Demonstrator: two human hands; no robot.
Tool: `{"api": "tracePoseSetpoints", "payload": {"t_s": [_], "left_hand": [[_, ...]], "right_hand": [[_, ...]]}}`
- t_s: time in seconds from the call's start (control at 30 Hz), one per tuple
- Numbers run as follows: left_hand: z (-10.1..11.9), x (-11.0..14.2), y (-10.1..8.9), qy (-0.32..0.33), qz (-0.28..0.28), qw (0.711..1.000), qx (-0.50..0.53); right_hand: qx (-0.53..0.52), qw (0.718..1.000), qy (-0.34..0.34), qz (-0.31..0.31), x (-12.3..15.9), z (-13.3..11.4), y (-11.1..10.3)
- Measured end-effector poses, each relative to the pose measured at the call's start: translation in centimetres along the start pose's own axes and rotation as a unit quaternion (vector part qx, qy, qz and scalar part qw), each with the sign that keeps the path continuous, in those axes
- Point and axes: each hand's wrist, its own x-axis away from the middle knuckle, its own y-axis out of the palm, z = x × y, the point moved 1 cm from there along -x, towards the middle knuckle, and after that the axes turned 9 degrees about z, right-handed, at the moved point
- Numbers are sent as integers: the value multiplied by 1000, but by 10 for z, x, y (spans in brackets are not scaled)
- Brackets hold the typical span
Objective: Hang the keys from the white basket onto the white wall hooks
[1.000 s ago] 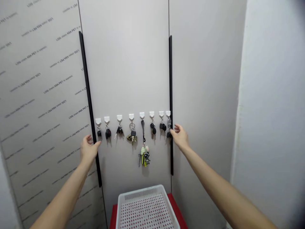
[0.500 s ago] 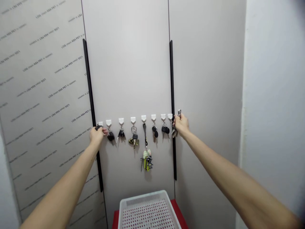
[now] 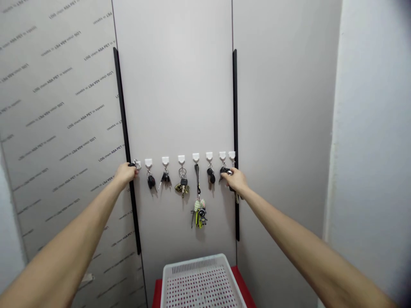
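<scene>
Eight white hooks [image 3: 181,159] run in a row across the middle panel [image 3: 173,85], from its left edge to its right edge. At the left edge, my left hand [image 3: 127,172] is closed, the fingers curled in around a black key [image 3: 132,164]; its long axis lies roughly crosswise, with its silver ring [image 3: 138,164] pointing right, just at the leftmost hook. At the panel's right edge, my right hand [image 3: 234,177] is pinched nearly closed on a key bunch [image 3: 236,197] below the last hook; the blades hang under my palm, long axis close to upright, pointing down. I cannot tell whether my fingertips touch the black fobs [image 3: 224,170] on the seventh hook just beside them. Between my hands, a lanyard [image 3: 197,177] hangs straight down, its keys [image 3: 199,214] reaching nearest the panel's lower part, above a white basket [image 3: 165,278]
</scene>
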Motion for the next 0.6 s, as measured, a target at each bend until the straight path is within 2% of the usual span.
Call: {"api": "tracePoseSetpoints", "payload": {"t_s": [0.07, 0.1, 0.23, 0.27, 0.4, 0.43, 0.53, 0.6], "left_hand": [[1, -2, -7, -14, -43, 998, -33], [3, -3, -9, -7, -43, 998, -47], [12, -6, -11, 78, 52, 992, -88], [15, -6, -10, 101, 57, 987, -110], [21, -8, -10, 158, -25, 956, -244], [22, -8, -11, 165, -26, 950, -264], [22, -10, -18, 192, 33, 938, -285], [22, -11, -20, 220, 28, 924, -313]], "right_hand": [[-8, 1000, 18, 11, -6, -6, -5], [-11, 999, 24, 22, -10, -10, -9], [-36, 997, 3, 61, -25, -34, -24], [-42, 997, -4, 58, -27, -39, -26], [-37, 999, -28, -7, -27, -47, -26], [-33, 999, -33, -17, -24, -46, -24], [-53, 997, -41, -33, -13, -38, -15], [-73, 994, -38, -65, -4, -33, -9]]}}
